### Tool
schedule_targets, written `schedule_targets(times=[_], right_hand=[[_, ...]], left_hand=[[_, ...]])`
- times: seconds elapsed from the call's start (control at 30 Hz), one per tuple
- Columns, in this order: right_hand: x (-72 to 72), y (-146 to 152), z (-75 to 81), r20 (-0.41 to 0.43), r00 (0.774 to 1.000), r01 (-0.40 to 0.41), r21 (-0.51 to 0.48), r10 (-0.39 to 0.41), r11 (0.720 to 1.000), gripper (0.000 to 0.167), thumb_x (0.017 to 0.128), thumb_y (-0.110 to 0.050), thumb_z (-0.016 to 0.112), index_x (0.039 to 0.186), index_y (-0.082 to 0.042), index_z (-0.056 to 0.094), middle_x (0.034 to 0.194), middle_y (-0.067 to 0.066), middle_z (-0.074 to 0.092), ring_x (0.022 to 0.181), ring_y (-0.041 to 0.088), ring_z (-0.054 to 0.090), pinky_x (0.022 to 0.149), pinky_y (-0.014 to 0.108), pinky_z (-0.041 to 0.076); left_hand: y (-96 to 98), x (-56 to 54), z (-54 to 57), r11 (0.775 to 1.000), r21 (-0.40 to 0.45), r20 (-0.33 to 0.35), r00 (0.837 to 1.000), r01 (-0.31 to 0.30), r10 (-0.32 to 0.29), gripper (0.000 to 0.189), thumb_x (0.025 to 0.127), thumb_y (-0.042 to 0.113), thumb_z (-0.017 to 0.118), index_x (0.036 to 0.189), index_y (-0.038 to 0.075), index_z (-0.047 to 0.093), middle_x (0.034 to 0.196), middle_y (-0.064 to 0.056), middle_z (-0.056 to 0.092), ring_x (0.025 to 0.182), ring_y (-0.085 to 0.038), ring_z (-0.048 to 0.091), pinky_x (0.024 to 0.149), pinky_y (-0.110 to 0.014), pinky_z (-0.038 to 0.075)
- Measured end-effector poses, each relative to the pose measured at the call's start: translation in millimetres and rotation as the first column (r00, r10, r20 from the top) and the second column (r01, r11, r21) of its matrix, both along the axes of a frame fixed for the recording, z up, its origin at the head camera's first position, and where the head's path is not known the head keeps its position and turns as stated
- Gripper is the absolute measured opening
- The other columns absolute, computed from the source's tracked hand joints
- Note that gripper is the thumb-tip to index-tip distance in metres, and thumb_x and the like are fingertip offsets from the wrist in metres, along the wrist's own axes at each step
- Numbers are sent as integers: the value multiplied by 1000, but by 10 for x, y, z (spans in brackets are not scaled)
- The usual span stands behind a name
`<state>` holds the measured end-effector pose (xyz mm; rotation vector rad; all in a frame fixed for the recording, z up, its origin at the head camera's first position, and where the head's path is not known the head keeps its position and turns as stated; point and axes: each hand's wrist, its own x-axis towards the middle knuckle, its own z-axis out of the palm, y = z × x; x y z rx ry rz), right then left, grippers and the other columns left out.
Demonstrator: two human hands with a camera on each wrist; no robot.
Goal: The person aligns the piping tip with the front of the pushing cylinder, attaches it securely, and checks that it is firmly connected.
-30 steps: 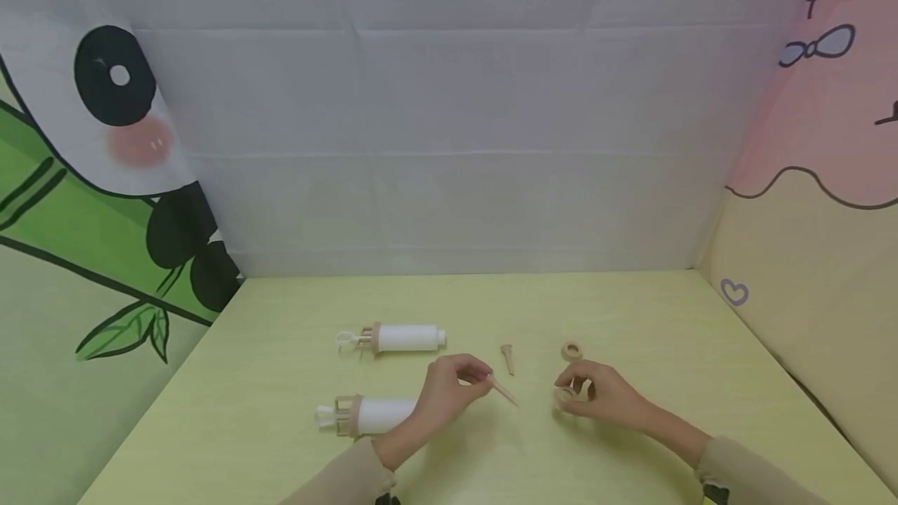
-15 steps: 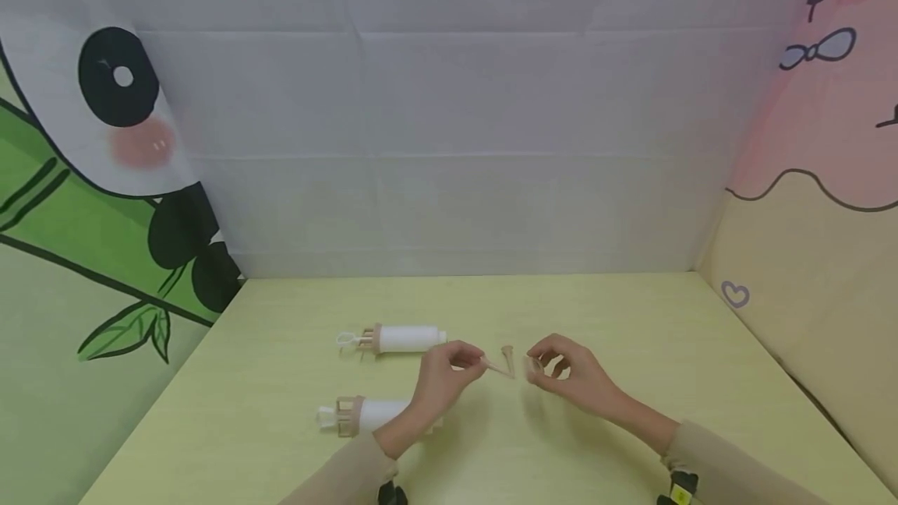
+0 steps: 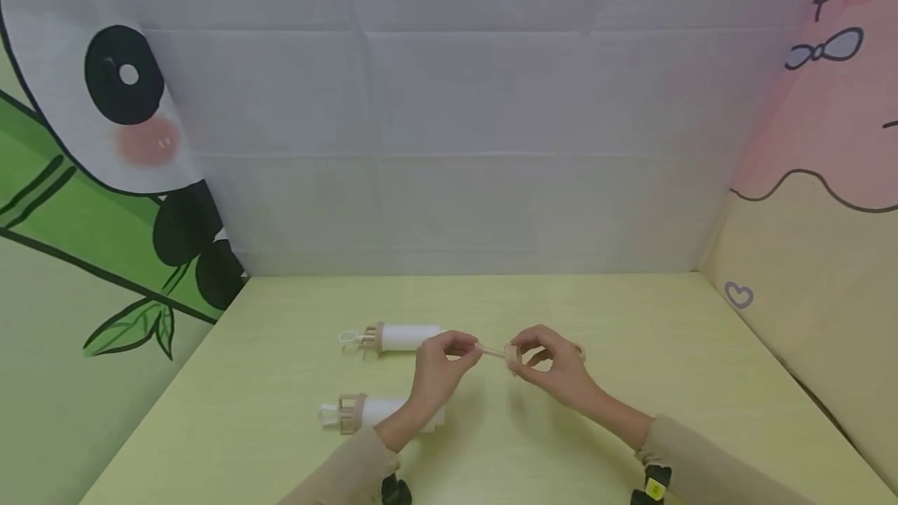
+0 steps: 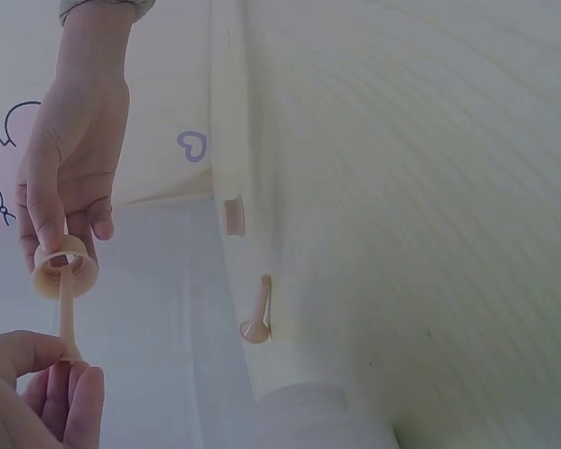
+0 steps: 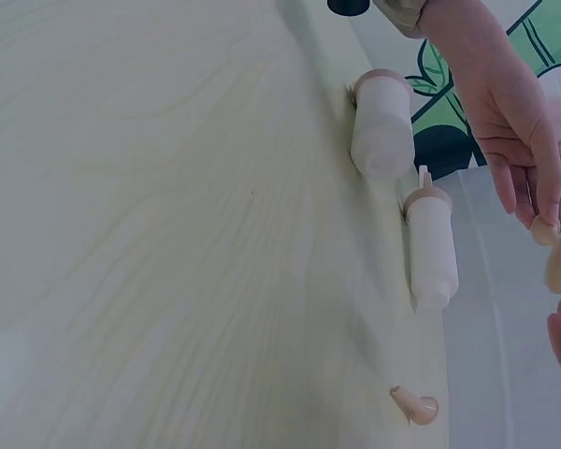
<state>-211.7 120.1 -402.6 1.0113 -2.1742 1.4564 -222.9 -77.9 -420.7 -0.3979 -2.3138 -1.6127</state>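
Observation:
My left hand [image 3: 442,365] pinches a slim tapered nozzle [image 3: 493,351] by its wide end, its thin end pointing right. My right hand [image 3: 557,371] holds a beige threaded-looking ring cap [image 3: 513,358] between thumb and fingers, its opening turned toward the nozzle. In the left wrist view the tip of the nozzle [image 4: 66,313] reaches into the opening of the ring cap [image 4: 45,282]. Both parts are held up over the table. A second nozzle [image 4: 255,329] lies on the table below them, mostly hidden in the head view.
Two white cylinders with beige collars and white plunger handles lie left: the far cylinder [image 3: 407,337] and the near cylinder [image 3: 380,411], partly behind my left arm. Another ring cap [image 3: 581,351] shows behind my right hand. A pale wall backs the yellow table [image 3: 631,302].
My right hand has lifted the ring cap and carried it left. My left hand has risen a little and levelled the nozzle, so the two parts now meet.

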Motion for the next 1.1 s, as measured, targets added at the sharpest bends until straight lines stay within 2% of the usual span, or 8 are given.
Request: schedule_targets(times=[0.2, 0.37, 0.67, 0.97, 1.03, 1.1], right_hand=[[-4, -73, -26, 23, 1000, -11, -33, 12, 999, 27, 74, 9, 68, 98, 5, 57, 90, 16, 59, 79, 25, 58, 60, 29, 53], [-7, -123, -33, 27, 1000, -5, -46, 6, 999, 26, 74, 9, 68, 98, 4, 58, 90, 16, 59, 81, 23, 58, 61, 31, 54], [-35, -177, -60, 35, 999, 8, -66, -6, 998, 26, 75, 9, 67, 99, 6, 57, 92, 17, 59, 82, 22, 59, 62, 31, 54], [-48, -200, -63, 132, 991, 26, -96, -13, 995, 24, 77, 6, 66, 100, 5, 58, 98, 19, 59, 85, 24, 63, 64, 29, 55], [-49, -205, -63, 136, 991, 22, -102, -8, 995, 24, 77, 6, 66, 101, 5, 58, 98, 19, 59, 85, 23, 63, 64, 28, 54], [-49, -209, -64, 137, 991, 18, -106, -3, 994, 25, 78, 6, 66, 101, 6, 58, 98, 19, 59, 85, 23, 63, 64, 28, 54]], left_hand=[[8, 20, 3, 999, 53, 7, 1000, 6, -6, 14, 80, 14, 70, 88, 2, 68, 79, -8, 68, 73, -19, 62, 65, -22, 53], [17, 30, -1, 999, 47, -1, 1000, -5, 5, 14, 80, 15, 70, 87, 3, 69, 79, -7, 68, 73, -16, 62, 63, -18, 52], [32, 32, -9, 998, 60, 4, 1000, -20, 20, 11, 79, 15, 70, 86, 6, 69, 79, -4, 68, 72, -13, 63, 65, -25, 53], [44, 46, -13, 995, 96, 0, 1000, 23, -23, 15, 77, 16, 72, 88, 5, 70, 82, -6, 69, 77, -17, 64, 65, -21, 53], [51, 62, 5, 994, 106, 9, 999, 39, -40, 15, 77, 13, 72, 89, 4, 70, 83, -8, 69, 79, -20, 65, 65, -19, 53], [60, 113, 73, 992, 112, 4, 998, 55, -56, 13, 78, 8, 71, 88, 1, 69, 83, -11, 69, 79, -23, 65, 64, -18, 53]])
